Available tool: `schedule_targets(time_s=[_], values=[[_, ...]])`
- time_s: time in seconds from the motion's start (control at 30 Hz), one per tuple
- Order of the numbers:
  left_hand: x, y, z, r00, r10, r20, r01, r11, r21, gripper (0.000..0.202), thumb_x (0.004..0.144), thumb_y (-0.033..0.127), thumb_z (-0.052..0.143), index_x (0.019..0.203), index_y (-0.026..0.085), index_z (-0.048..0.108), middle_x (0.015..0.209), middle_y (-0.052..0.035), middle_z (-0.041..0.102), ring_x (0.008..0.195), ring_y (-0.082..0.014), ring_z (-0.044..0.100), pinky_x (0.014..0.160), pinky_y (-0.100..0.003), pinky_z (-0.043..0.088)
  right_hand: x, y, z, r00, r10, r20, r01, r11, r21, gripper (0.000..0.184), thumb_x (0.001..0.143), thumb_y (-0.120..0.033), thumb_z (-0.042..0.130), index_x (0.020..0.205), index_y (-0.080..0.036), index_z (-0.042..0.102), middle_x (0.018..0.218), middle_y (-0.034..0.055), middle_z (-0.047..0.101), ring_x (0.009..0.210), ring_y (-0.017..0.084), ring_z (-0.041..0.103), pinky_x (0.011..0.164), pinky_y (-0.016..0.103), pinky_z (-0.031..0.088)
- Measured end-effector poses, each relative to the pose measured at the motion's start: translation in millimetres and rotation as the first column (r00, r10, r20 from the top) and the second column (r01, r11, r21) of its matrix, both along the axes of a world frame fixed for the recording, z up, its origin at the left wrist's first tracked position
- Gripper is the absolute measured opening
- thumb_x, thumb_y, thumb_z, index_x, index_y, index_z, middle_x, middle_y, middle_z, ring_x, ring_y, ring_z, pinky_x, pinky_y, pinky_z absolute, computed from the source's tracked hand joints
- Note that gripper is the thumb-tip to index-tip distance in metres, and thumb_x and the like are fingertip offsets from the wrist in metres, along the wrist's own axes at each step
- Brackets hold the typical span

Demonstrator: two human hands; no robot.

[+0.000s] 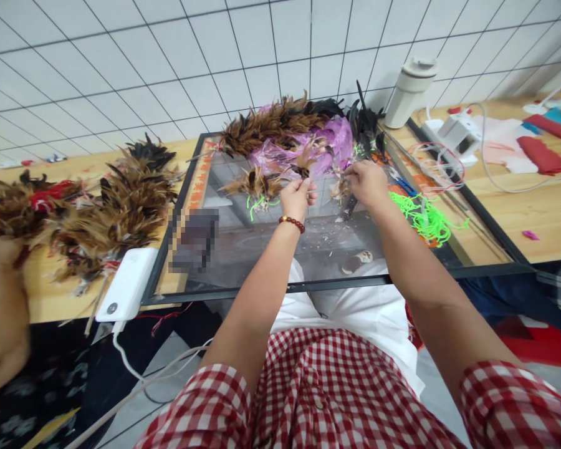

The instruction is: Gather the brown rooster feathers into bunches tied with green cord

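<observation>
My left hand (298, 198) is closed in a pinch around the quill ends of a small bunch of brown feathers (303, 163), which point up and away from me. To its right, my right hand (368, 182) has its fingertips pressed together beside some loose pale feathers (339, 189); what they hold is too small to make out. Left of my hands lies a feather bundle (257, 183) with bright green cord (258, 204) at its base. Behind both hands, a crumpled purple plastic bag (334, 142) has more feathers on and around it.
A black-framed glass panel (262, 288) covers this part of the table. Green cords (423, 218) and blue-handled scissors (403, 184) lie right. A white flask (410, 93) stands behind. Feather bundles (131, 206), a power bank (128, 284) and another person's arm (2, 312) are left.
</observation>
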State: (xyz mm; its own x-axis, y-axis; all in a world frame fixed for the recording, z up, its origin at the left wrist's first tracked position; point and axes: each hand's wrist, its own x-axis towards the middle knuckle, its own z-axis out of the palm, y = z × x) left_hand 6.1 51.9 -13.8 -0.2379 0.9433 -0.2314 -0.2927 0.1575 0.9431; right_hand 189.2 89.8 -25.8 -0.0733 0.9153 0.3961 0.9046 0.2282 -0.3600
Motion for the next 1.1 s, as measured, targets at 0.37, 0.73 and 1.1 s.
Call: schedule_targets(time_s=[0.37,0.73,1.1], values=[[3.8,-0.6,-4.7,0.998,-0.018,0.053,0.019,1.000,-0.020,0.024,0.095,0.011,0.061,0.071,0.014,0.060,0.052,0.0065,0.057,0.042,-0.0023,0.049,0.047,-0.016,0.038,-7.7,-8.3,-3.4,0.949,0.114,0.294,-0.076,0.987,-0.139,0.025,0.093,-0.018,0.052,0.103,-0.014,0.075,0.124,0.0215,0.067,0.118,0.038,0.056,0.097,0.054,0.044],[4.7,-6.1,3.1,0.993,-0.062,0.099,0.068,0.996,-0.057,0.025,0.097,0.013,0.059,0.072,0.014,0.060,0.054,0.0044,0.061,0.044,-0.0035,0.053,0.050,-0.017,0.040,-21.5,9.2,-4.5,0.375,-0.003,-0.927,-0.334,0.932,-0.138,0.026,0.069,-0.019,0.079,0.081,-0.022,0.056,0.063,-0.0050,0.057,0.053,0.009,0.048,0.053,0.023,0.038],[6.5,-13.3,7.1,0.946,-0.202,0.254,0.240,0.962,-0.131,0.023,0.098,0.015,0.061,0.075,0.014,0.059,0.061,0.0009,0.067,0.055,-0.0083,0.066,0.057,-0.020,0.045,-50.0,-1.7,-12.9,0.394,0.192,-0.899,-0.229,0.968,0.106,0.030,0.074,-0.026,0.077,0.084,-0.025,0.049,0.076,-0.0035,0.056,0.071,0.013,0.055,0.072,0.028,0.048]])
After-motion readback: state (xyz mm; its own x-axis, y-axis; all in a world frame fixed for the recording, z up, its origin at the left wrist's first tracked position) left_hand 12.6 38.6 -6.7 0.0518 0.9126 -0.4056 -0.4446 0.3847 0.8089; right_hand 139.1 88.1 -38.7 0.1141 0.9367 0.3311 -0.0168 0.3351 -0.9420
